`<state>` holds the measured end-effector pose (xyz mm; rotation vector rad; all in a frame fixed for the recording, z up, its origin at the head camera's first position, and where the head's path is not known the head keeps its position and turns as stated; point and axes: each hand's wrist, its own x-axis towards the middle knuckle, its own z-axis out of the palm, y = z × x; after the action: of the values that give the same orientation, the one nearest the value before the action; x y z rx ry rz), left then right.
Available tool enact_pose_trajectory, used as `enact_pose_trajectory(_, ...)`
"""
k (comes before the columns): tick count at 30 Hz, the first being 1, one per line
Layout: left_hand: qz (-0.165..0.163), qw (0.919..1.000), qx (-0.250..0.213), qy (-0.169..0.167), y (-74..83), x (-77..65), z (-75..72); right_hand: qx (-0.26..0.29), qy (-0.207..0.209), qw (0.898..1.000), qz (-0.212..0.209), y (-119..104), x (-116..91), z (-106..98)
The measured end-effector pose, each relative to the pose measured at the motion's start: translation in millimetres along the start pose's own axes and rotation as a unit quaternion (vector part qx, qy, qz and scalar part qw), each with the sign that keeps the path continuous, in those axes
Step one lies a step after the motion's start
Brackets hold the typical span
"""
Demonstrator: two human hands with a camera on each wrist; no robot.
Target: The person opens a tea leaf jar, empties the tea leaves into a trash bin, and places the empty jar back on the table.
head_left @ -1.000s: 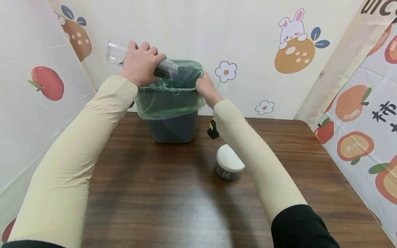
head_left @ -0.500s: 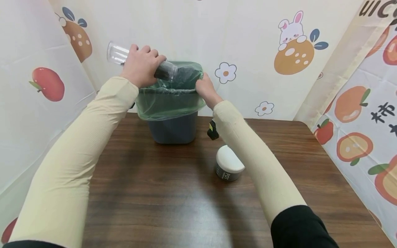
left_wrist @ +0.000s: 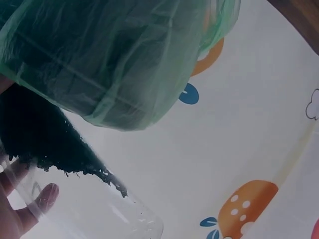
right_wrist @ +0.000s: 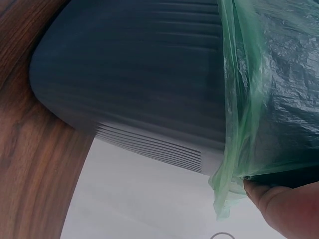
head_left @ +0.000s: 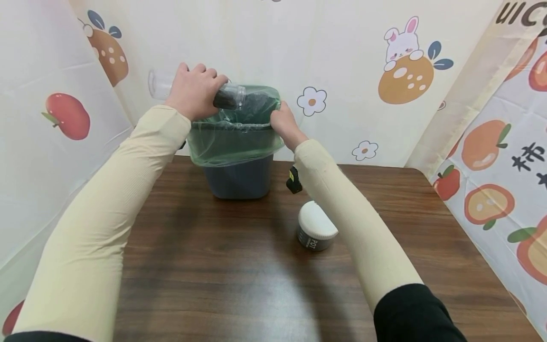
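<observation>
My left hand (head_left: 196, 91) grips a clear plastic jar (head_left: 231, 96), tipped on its side over the trash bin (head_left: 238, 178). Dark loose bits (left_wrist: 45, 129) lie along the jar's lower side in the left wrist view, while its base end is see-through. A thin green trash bag (head_left: 235, 145) lines the dark grey-blue bin and folds down over its outside. At the bin's right rim, my right hand (head_left: 287, 124) holds the edge; its thumb and part of the bag (right_wrist: 239, 99) show in the right wrist view. The bin's inside is mostly hidden.
A small tub with a white lid (head_left: 316, 221) stands on the brown wooden table (head_left: 213, 285), partly behind my right forearm. Printed cloth (head_left: 342, 57) hangs right behind the bin and along both sides.
The jar's base end has dropped a little, so the jar lies closer to level over the bin. My right hand keeps its hold on the rim.
</observation>
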<state>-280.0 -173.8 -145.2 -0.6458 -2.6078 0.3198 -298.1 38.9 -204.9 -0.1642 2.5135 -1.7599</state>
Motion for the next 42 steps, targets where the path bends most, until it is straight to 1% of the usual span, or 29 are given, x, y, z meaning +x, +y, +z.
enact_pose_trajectory(4, 0.008, 0.9999, 0.006, 0.004, 0.5, 1.2, 0.5, 0.004, -0.001, 1.0, -0.002, 1.2, 0.9, -0.6)
enact_pose_trajectory(8, 0.003, 1.0, 0.007, 0.001, 1.3, 1.4, 0.6, 0.001, -0.004, 1.0, -0.002, 1.6, 1.1, -0.9)
enact_pose_trajectory(13, 0.007, 0.9999, 0.011, 0.01, 1.5, 0.5, 0.5, -0.003, -0.002, 1.0, -0.002, 1.0, 0.9, -1.2)
enact_pose_trajectory(15, 0.003, 0.9999, 0.007, 0.013, 1.5, 0.0, 0.2, -0.004, -0.001, 1.0, -0.004, 0.7, 1.1, -0.9)
enact_pose_trajectory(18, -0.006, 0.9999, -0.004, 0.008, 2.4, -0.3, -0.2, -0.007, 0.001, 1.0, -0.002, 0.1, 1.1, -0.7)
enact_pose_trajectory(20, -0.004, 0.9999, -0.007, 0.01, 3.1, 0.1, -0.2, -0.009, 0.004, 1.0, 0.0, -0.3, 1.0, -0.6)
enact_pose_trajectory(23, 0.003, 0.9999, 0.003, 0.01, 3.5, 0.7, 0.1, -0.012, 0.008, 1.0, 0.004, -0.7, 0.9, -0.5)
enact_pose_trajectory(27, -0.004, 0.9999, 0.011, -0.003, 3.0, 1.5, 0.7, -0.01, 0.005, 1.0, 0.001, 0.1, 1.4, 0.2)
enact_pose_trajectory(32, -0.001, 0.9999, 0.014, 0.008, 1.7, 2.4, 1.4, -0.002, 0.002, 1.0, -0.009, 1.4, 3.1, -0.1)
enact_pose_trajectory(39, -0.008, 0.9998, 0.018, -0.005, -1.2, -0.6, 0.6, 0.0, 0.002, 1.0, -0.006, 0.7, 2.8, 0.0)
enact_pose_trajectory(42, -0.007, 0.9998, 0.018, -0.005, -2.1, -1.7, 2.0, 0.001, 0.0, 1.0, -0.004, 1.1, 2.1, 0.3)
